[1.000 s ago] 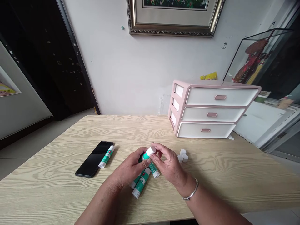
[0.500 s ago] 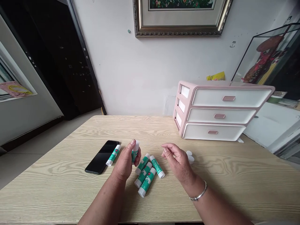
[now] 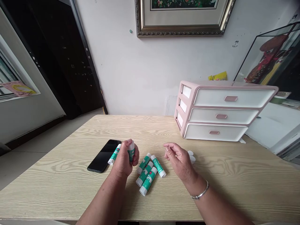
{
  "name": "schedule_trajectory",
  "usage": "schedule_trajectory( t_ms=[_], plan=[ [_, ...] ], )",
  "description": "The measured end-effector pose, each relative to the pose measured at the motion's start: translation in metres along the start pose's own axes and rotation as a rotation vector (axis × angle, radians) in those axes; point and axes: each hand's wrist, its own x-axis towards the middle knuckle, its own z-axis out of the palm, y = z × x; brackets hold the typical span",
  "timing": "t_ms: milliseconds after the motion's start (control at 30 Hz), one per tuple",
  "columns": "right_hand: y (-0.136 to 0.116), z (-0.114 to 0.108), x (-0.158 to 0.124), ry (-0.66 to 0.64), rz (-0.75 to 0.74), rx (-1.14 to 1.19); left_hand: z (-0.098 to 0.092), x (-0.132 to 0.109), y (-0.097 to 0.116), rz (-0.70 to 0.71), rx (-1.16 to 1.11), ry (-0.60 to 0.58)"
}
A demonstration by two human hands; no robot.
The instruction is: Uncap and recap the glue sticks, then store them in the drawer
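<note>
The glue stick stands upright in the left hand, whose fingers close round its green barrel with the thumb near the white top. A second ago both hands met on it over the loose pile; now the left alone has it and has carried it away from the right. The right hand has let go and hovers empty, its fingers loosely curled. Between the hands four more glue sticks lie on the bench. Just left of the left hand a fifth stick rests against a phone. Small white caps sit just beyond the right hand, with a drawer unit farther back.
</note>
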Motion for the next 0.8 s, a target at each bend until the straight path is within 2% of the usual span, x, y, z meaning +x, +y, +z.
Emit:
schedule_trajectory(
  t_ms=[200,300,433,567,667,800],
  plan=[
    [0.001,0.0,0.0,-0.005,0.013,0.023,0.0,0.0,-0.003,0.015,-0.044,-0.007],
    [0.002,0.0,0.001,-0.004,0.016,0.032,0.001,0.001,-0.005,0.054,0.063,0.027],
    [0.003,-0.001,0.001,0.003,0.028,0.029,-0.004,0.004,-0.004,0.132,0.535,0.179],
    [0.003,-0.002,0.002,0.027,0.034,0.008,-0.008,0.006,-0.001,0.086,1.15,0.335],
    [0.001,-0.003,0.002,0.039,0.029,-0.009,-0.007,0.004,0.001,-0.005,1.49,0.337],
    [-0.002,-0.004,0.002,0.044,0.022,-0.008,-0.007,0.0,0.008,-0.13,1.646,0.325]
  ],
)
